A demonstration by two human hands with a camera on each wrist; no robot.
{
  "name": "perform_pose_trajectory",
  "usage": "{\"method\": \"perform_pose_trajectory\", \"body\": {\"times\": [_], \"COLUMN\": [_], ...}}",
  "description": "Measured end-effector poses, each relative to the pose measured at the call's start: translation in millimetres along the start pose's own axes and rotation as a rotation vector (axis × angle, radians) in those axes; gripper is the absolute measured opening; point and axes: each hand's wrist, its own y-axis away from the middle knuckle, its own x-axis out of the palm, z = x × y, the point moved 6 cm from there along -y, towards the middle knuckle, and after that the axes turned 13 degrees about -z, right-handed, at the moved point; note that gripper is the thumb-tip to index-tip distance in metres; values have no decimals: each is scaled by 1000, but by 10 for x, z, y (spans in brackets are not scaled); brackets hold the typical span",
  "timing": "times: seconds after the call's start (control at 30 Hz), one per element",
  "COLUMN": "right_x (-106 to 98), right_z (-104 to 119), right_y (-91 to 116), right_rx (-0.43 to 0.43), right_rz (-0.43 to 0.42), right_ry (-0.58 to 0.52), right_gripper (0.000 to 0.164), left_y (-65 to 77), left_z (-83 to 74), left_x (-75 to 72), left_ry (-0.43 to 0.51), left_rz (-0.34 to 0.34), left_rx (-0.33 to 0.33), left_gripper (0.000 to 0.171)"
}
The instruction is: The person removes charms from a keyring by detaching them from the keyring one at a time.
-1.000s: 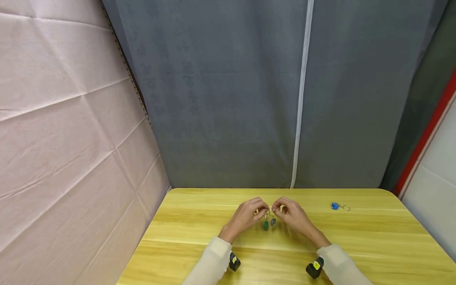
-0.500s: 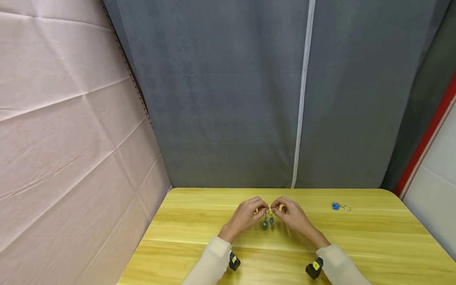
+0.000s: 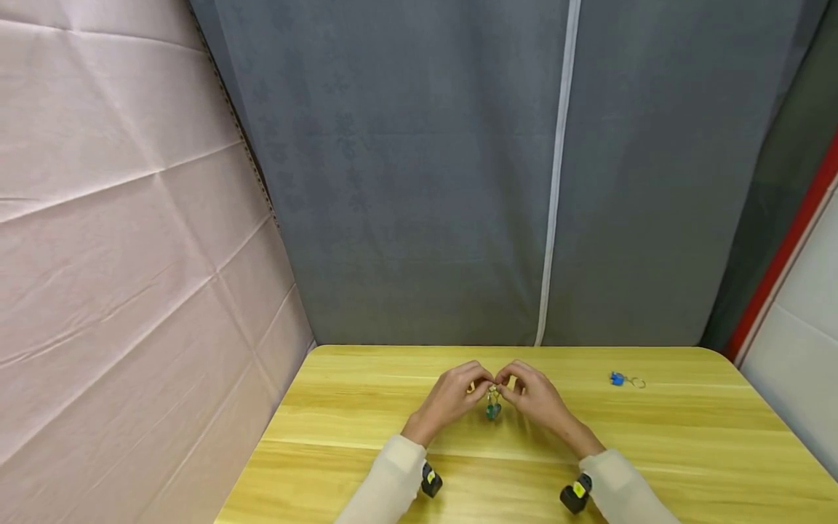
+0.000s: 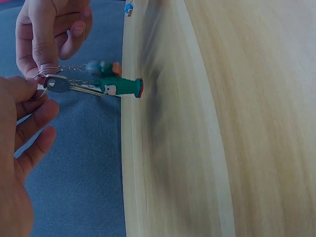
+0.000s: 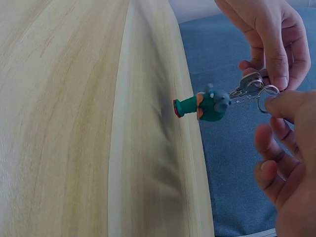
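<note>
Over the table, my left hand [image 3: 455, 393] and right hand [image 3: 532, 391] meet fingertip to fingertip. The left thumb and finger pinch a metal key ring [image 4: 38, 95] bearing silver keys [image 4: 58, 84] and a green figure charm [image 4: 126, 87] with a red base. My right hand pinches a second split ring [image 5: 269, 89], whose short chain carries a grey-headed figure charm [image 5: 216, 105] with a green body. Both rings overlap at the fingertips, and the charms hang side by side. Fingers partly hide where the rings meet.
A blue charm [image 3: 617, 378] on a key ring lies at the back right of the wooden table [image 3: 366, 415]. Behind the table's far edge hangs a grey curtain [image 3: 419, 182]. A pale pink cloth wall [image 3: 131, 240] stands on the left.
My right hand has shifted slightly left, toward the left hand. The two charms, hanging apart earlier, have come together and now overlap. The left hand stays nearly in place.
</note>
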Motion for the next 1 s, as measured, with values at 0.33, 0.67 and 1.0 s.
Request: {"method": "perform_pose_trajectory", "body": {"times": [0.33,0.67,1.0], "right_x": [-11,7,18], "right_z": [-35,-104,-114], "right_y": [3,14,32], "right_rx": [56,172,157], "right_rz": [19,45,48], "right_ry": [29,-5,-30], "right_gripper": [17,11,8], "left_y": [4,26,31], "left_z": [1,0,-2], "left_x": [8,24,23], "left_ry": [1,18,11], "left_rz": [7,8,11], "left_rx": [1,26,11], "left_gripper": [9,9,8]}}
